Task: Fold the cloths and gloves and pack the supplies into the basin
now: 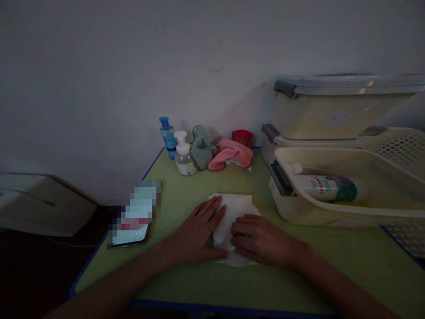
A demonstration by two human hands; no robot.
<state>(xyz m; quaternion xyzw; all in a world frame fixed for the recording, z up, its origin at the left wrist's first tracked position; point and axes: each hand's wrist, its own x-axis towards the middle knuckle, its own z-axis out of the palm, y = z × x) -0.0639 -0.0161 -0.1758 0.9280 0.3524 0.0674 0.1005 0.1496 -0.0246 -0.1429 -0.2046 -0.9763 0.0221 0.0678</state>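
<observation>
A white sheet (235, 208), like a tissue or thin cloth, lies on the green table in front of me, with folds in its middle. My left hand (202, 232) rests on its left edge, fingers stretched out and thumb apart. On the sheet's right side, my right hand (259, 239) has its fingers curled and pressed together against the material; its fingertips are partly hidden. Both hands cover parts of the sheet, whose far edge shows beyond them.
A phone (136, 217) lies left on the table (186, 288). At the back stand a blue bottle (168, 139), a pump bottle (184, 159), a grey-green cloth (202, 148), a pink cloth (232, 153) and a red basket (243, 137). A cream bin (285, 212) on the right holds a white bottle (322, 187).
</observation>
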